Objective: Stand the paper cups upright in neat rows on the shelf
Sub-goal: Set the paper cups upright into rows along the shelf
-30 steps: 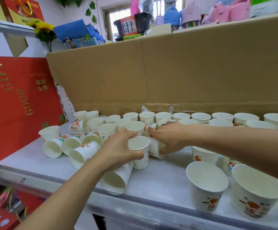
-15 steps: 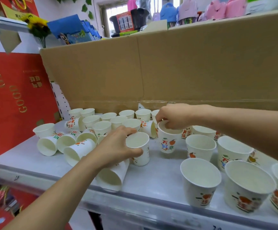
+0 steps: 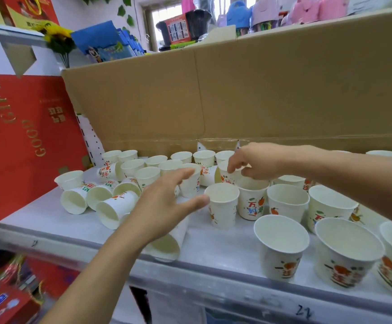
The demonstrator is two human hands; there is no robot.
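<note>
White paper cups with orange print cover the grey shelf (image 3: 50,220). Several stand upright at the right, among them one cup (image 3: 223,204) next to a printed cup (image 3: 252,197). Several more lie on their sides at the left (image 3: 75,199), and one tipped cup (image 3: 167,244) lies under my left wrist. My left hand (image 3: 164,202) hovers with fingers spread and holds nothing; its thumb tip is just left of the upright cup. My right hand (image 3: 256,162) reaches over the rows and pinches the rim of a cup (image 3: 224,175) further back.
A tall cardboard sheet (image 3: 260,90) closes off the back of the shelf. A red gift box (image 3: 14,136) stands against the left side. More upright cups (image 3: 281,244) sit close to the shelf's front edge at the right.
My left hand has let go of the upright cup and opened. My right hand has left the printed cup standing and moved back onto another cup's rim.
</note>
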